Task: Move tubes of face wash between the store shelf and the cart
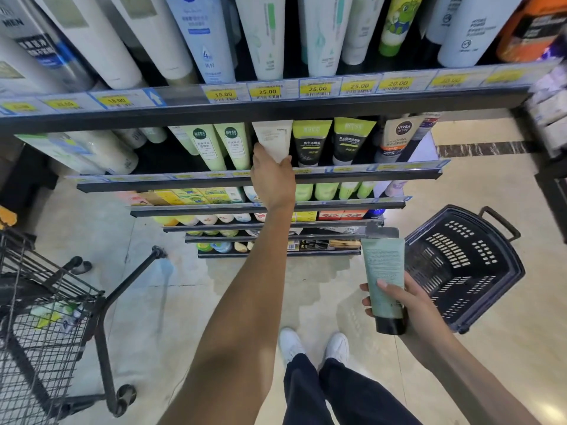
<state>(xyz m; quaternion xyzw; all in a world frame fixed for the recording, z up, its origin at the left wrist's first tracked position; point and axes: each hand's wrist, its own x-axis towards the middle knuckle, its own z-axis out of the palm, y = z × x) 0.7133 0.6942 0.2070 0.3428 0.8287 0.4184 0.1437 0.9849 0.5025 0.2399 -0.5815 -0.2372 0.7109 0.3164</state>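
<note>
My left hand (273, 179) reaches up to the second shelf (214, 182) and grips a cream-white tube (274, 139) by its lower end, between green tubes on its left and black-and-green men's tubes on its right. My right hand (402, 305) holds a grey-green tube with a black cap (385, 280) upright, low on the right, in front of a dark basket. The wire cart (46, 308) stands at the lower left with a few items inside.
A dark plastic basket (460, 265) sits on the floor at the right, beside the shelf's end. The top shelf (276, 102) carries large tubes above yellow price tags. Lower shelves hold more boxes and tubes. My white shoes (313, 345) stand on the tiled floor.
</note>
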